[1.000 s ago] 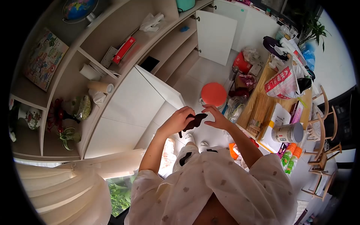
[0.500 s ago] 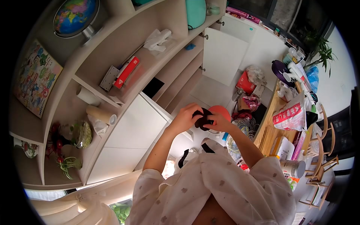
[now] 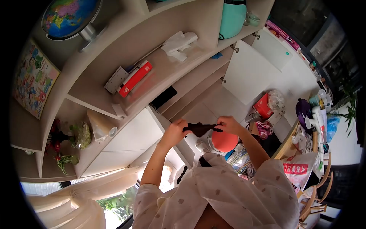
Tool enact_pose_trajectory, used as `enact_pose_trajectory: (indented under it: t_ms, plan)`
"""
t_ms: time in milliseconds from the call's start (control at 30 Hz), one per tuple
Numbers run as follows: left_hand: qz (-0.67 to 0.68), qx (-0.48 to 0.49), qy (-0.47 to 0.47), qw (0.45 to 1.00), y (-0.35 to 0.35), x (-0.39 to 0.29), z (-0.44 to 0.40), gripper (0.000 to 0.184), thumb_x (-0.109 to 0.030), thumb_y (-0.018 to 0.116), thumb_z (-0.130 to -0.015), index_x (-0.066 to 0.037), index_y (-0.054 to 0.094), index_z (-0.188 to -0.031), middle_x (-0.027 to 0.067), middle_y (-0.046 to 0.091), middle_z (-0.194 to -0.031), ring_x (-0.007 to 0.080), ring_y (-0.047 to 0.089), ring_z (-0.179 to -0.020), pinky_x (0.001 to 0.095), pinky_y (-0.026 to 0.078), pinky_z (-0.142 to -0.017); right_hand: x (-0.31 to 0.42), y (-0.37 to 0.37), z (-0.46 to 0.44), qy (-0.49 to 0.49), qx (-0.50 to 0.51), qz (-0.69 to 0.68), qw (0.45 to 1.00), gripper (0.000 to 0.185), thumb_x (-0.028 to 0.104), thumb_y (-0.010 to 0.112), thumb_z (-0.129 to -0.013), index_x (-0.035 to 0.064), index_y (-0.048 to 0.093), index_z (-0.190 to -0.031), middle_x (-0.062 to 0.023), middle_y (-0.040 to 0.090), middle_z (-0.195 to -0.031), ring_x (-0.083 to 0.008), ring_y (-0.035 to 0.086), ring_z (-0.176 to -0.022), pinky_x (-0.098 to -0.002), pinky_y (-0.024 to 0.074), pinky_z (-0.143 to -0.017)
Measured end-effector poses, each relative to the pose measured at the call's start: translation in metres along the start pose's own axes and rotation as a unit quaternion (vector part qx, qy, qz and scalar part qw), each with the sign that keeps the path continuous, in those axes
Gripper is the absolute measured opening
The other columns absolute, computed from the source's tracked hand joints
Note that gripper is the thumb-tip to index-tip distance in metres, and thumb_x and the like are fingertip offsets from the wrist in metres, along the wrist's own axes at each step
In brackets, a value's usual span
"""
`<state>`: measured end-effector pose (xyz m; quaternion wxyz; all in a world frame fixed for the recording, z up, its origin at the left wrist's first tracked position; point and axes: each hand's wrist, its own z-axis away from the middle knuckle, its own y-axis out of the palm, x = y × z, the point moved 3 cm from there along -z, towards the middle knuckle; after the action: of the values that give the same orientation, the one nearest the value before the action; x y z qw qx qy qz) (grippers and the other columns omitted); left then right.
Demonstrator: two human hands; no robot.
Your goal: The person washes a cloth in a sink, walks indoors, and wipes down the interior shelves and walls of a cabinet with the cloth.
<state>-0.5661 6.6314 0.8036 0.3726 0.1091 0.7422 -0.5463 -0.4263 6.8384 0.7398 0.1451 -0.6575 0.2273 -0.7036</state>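
A small dark brown or black piece of cloth [image 3: 199,129] is stretched between my two hands, its middle sagging a little. My left hand [image 3: 175,133] pinches one end. The other end is gripped by the fingers of my right hand [image 3: 228,126]. Whether it is a sock or some other soft item, I cannot tell. Just below and beyond my right hand is a round red seat or lid [image 3: 225,142], apart from the cloth.
On my left runs a curved shelf unit [image 3: 152,93] with a globe [image 3: 70,17] and a red box [image 3: 135,79]. A white cabinet door [image 3: 249,72] stands open ahead. Bundled cables [image 3: 242,159] lie beyond my right forearm. To the right, a wooden table [image 3: 286,147] carries bags and bottles.
My hands have moved apart, and the bunched dark cloth is now pulled out lengthwise between them. The view has turned, so the shelves and table appear shifted.
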Motion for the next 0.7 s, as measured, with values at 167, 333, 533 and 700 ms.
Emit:
enact_pose_trajectory:
  t_ms: [167,333,533,700]
  plan:
    - [0.036,0.001,-0.031,0.999,0.006,0.002,-0.014,0.018,-0.006,0.064,-0.069,-0.001,0.049,-0.077,0.0127,0.052,-0.076,0.0310,0.053,-0.072,0.0385,0.044,-0.061,-0.019,-0.004,-0.045,-0.106,0.050,0.025,0.993,0.022,0.009,0.068,-0.069,0.0051,0.054,-0.085,-0.0060,0.054,-0.071,-0.0192,0.054,-0.067,-0.0291,0.0432,-0.059]
    - [0.053,-0.013,-0.035,0.998,0.008,-0.002,-0.014,0.017,0.000,0.063,-0.068,-0.001,0.052,-0.082,0.0134,0.053,-0.083,0.0319,0.052,-0.078,0.0371,0.044,-0.069,0.002,0.029,-0.072,-0.118,0.126,0.078,0.982,0.047,0.015,0.069,-0.068,0.0085,0.047,-0.109,-0.0082,0.050,-0.101,-0.0219,0.052,-0.087,-0.0312,0.0434,-0.076]
    - [0.007,-0.022,-0.016,1.000,0.010,0.002,0.016,0.013,0.001,0.061,-0.067,0.000,0.056,-0.079,0.0135,0.055,-0.084,0.0311,0.052,-0.081,0.0362,0.045,-0.071,0.035,0.084,-0.079,-0.193,0.174,-0.042,0.965,0.022,0.021,0.069,-0.069,0.0027,0.058,-0.072,-0.0085,0.046,-0.108,-0.0236,0.047,-0.101,-0.0324,0.0409,-0.083]
    - [0.017,-0.106,-0.047,0.993,0.001,-0.002,0.043,0.013,0.001,0.060,-0.068,0.000,0.057,-0.080,0.0142,0.056,-0.083,0.0308,0.054,-0.079,0.0350,0.046,-0.068,0.043,0.105,-0.075,-0.302,0.116,-0.056,0.945,0.018,0.013,0.068,-0.069,0.0013,0.055,-0.067,-0.0100,0.052,-0.098,-0.0239,0.053,-0.082,-0.0333,0.0433,-0.072]
